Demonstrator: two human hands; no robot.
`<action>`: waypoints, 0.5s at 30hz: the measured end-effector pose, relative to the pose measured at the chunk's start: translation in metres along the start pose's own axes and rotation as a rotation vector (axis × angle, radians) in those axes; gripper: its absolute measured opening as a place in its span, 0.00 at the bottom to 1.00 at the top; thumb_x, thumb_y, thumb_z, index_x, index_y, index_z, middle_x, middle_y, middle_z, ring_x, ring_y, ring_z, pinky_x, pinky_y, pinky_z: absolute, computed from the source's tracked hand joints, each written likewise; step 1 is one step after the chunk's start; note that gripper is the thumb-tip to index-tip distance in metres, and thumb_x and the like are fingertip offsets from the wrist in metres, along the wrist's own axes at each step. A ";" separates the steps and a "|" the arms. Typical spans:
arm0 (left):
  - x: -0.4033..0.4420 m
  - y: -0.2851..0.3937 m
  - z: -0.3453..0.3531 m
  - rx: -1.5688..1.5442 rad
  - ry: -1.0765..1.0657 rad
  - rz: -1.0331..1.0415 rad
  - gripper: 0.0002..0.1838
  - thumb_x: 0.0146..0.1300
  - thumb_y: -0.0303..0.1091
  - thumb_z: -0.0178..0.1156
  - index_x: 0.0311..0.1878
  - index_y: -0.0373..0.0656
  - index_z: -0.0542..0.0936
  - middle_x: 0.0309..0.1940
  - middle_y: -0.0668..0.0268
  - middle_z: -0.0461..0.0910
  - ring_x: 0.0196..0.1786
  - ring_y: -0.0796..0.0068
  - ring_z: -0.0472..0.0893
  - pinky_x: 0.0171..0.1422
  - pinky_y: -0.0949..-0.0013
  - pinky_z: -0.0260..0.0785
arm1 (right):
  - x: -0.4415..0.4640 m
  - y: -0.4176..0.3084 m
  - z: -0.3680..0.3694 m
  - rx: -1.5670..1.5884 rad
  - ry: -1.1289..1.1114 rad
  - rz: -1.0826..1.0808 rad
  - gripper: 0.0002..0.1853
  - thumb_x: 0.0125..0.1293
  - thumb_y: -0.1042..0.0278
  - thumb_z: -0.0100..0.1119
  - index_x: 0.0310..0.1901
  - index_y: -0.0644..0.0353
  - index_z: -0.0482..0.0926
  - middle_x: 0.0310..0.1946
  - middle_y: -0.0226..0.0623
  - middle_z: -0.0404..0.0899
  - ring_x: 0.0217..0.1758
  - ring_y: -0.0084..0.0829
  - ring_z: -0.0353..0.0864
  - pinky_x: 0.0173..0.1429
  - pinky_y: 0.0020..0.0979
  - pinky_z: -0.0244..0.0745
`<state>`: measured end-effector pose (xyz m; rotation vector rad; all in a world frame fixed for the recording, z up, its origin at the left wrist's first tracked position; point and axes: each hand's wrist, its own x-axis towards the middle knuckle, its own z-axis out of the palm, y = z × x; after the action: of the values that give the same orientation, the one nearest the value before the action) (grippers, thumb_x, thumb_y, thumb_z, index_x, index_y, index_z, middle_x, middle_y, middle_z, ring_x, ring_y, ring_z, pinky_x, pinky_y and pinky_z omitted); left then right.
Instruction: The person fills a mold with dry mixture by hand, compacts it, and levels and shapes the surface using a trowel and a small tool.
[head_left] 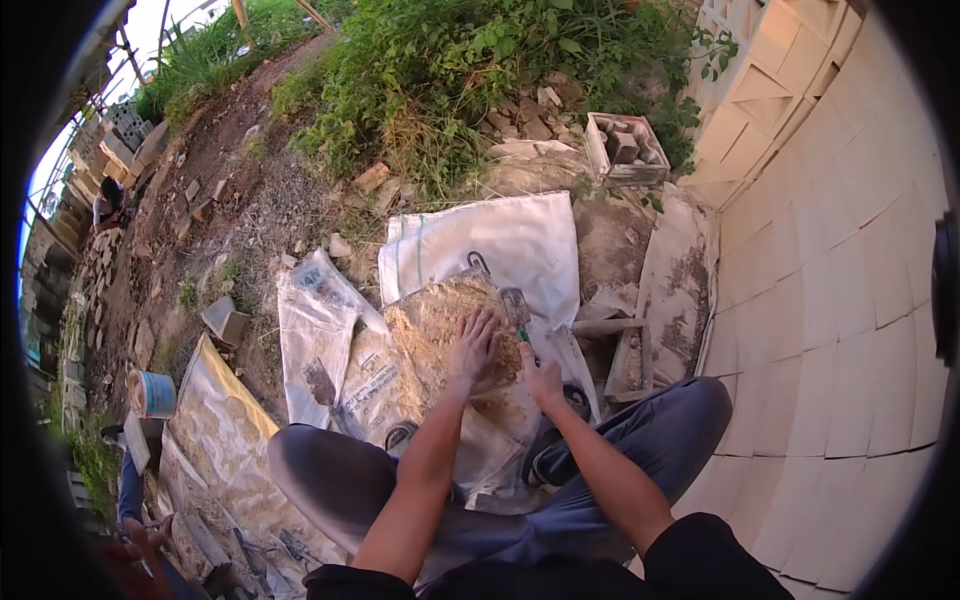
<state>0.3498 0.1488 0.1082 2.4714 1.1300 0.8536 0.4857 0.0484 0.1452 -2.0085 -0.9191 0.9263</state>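
Note:
My left hand (475,348) lies flat, fingers a little apart, on a slab-like block (420,320) covered in tan, sandy crumbs. Closed around a green handle, my right hand (543,378) holds a tool with a flat, rectangular metal head (514,304); its exact kind is unclear. That head is at the block's right edge, over a white woven sack (520,235). A dark metal hook (478,262) shows just beyond the block's far edge. The block rests on sacks between my feet, and its near side is partly hidden by my left hand and forearm.
A crate (597,150) with grey pieces stands at the back right, near a pale stacked wall (820,330). To the left are a bucket (153,394) and a dusty sheet (215,400). Another person's hand (150,540) is at lower left; a person sits far left.

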 end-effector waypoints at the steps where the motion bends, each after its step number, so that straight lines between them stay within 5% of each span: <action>1: -0.002 0.001 0.001 0.012 -0.007 0.000 0.20 0.70 0.39 0.48 0.59 0.40 0.75 0.65 0.56 0.70 0.73 0.54 0.61 0.79 0.50 0.44 | -0.005 -0.002 0.001 0.012 -0.008 0.002 0.31 0.67 0.39 0.52 0.41 0.68 0.82 0.35 0.60 0.81 0.40 0.56 0.82 0.47 0.47 0.73; 3: -0.011 0.000 0.000 0.110 -0.073 0.035 0.23 0.70 0.39 0.48 0.66 0.42 0.69 0.67 0.57 0.67 0.75 0.56 0.58 0.79 0.51 0.44 | -0.017 -0.006 0.006 0.227 0.054 -0.147 0.31 0.70 0.41 0.51 0.28 0.69 0.77 0.17 0.49 0.75 0.24 0.46 0.77 0.34 0.42 0.69; 7: -0.031 0.008 -0.002 -0.040 -0.088 -0.115 0.27 0.71 0.39 0.44 0.71 0.42 0.63 0.72 0.57 0.60 0.77 0.57 0.52 0.79 0.49 0.40 | -0.024 0.038 0.011 -0.001 0.041 -0.163 0.30 0.71 0.41 0.48 0.32 0.68 0.79 0.21 0.56 0.77 0.30 0.57 0.78 0.39 0.46 0.70; 9: -0.045 0.015 -0.010 0.284 -0.080 -0.255 0.30 0.72 0.41 0.40 0.74 0.41 0.56 0.76 0.58 0.51 0.79 0.57 0.47 0.80 0.49 0.34 | -0.020 0.049 0.010 -0.230 -0.195 0.017 0.33 0.70 0.37 0.45 0.41 0.67 0.82 0.36 0.61 0.81 0.45 0.58 0.80 0.51 0.49 0.71; 15: -0.047 0.002 0.000 0.213 -0.001 -0.424 0.29 0.75 0.44 0.33 0.75 0.41 0.56 0.78 0.60 0.48 0.80 0.59 0.45 0.81 0.52 0.30 | -0.023 0.020 -0.004 -0.183 -0.073 -0.040 0.34 0.73 0.39 0.40 0.33 0.67 0.81 0.31 0.63 0.79 0.42 0.63 0.78 0.49 0.53 0.71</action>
<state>0.3265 0.1120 0.0907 2.2506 1.7381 0.6330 0.4838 0.0185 0.1376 -2.1122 -1.1152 0.9278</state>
